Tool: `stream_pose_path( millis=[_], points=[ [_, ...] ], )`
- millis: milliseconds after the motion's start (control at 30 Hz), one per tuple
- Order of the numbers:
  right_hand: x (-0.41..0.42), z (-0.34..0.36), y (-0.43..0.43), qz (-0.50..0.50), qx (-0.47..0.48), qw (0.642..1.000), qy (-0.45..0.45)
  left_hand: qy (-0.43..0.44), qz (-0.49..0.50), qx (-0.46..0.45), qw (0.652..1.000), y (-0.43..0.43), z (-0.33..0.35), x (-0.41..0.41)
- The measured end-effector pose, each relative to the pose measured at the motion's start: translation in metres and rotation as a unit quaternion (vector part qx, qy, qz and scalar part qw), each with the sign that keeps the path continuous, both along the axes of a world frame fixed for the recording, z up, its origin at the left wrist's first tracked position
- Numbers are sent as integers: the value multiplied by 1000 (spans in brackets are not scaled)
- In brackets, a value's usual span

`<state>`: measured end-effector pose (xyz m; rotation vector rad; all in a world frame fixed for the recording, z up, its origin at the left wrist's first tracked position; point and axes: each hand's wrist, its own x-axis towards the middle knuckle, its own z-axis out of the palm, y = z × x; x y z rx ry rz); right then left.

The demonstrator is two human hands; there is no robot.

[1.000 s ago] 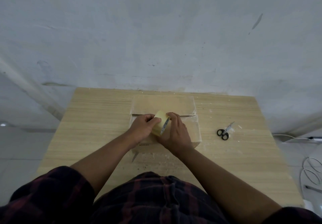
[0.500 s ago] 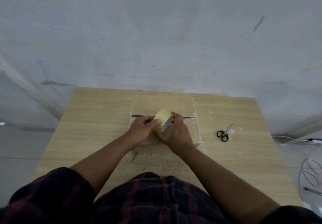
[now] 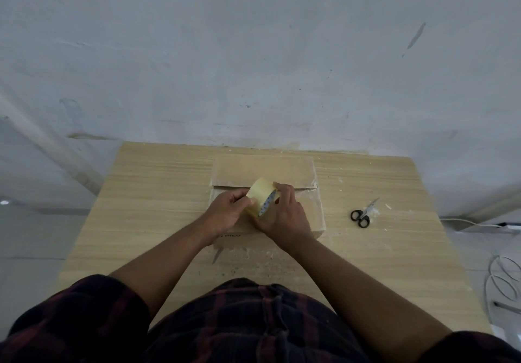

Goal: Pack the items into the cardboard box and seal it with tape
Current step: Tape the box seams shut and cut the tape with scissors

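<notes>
Held a pale yellow roll of packing tape on edge and tilted, just above the closed top of a brown cardboard box. Gripped it with both hands. Curled the left hand against the roll's left side, thumb and fingertips pinching at its outer face. Wrapped the right hand round the right side, fingers hooked over the rim next to the printed core. Could not make out any loose tape end.

Compared with a second ago: showed more of the roll's broad yellow face above the knuckles, turned a little farther away from the body, and brought the left thumb higher onto that face. Kept the roll over the same spot on the box.

Set at the middle of a light wood-grain table, toward its far edge, with flaps folded shut and a seam running left to right beneath the roll. Unmoved since the earlier frames.

Left black-handled scissors lying on the table to the right of the box, well apart, in the same place as before. Scattered white crumbs across the near tabletop. Framed below by dark red plaid sleeves, behind by a scuffed grey-white wall, and at far right by a looped white cable on the floor.
</notes>
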<state>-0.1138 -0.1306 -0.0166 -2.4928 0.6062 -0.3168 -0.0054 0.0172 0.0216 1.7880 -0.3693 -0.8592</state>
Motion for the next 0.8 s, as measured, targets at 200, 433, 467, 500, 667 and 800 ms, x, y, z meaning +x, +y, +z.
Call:
stream_pose_path(
  millis=[200, 433, 467, 500, 667, 800],
  points=[
    [-2, 1, 1, 8, -9, 1000, -3, -4, 1, -13, 1000, 3, -5, -4],
    [-4, 2, 2, 13, -5, 1000, -17, 7, 53, 1, 999, -6, -4, -7],
    [-4, 2, 2, 12, -1, 1000, -15, 7, 50, -2, 999, -6, -4, -7],
    [-5, 2, 2, 9, 4, 1000, -13, 7, 45, -6, 999, -5, -4, -6],
    [-2, 1, -1, -6, 24, 1000, -10, 10, 40, -25, 999, 0, -6, -5],
    [-2, -1, -1, -6, 57, 998, -12, 12, 27, -42, 999, 2, -5, -6]
  ],
)
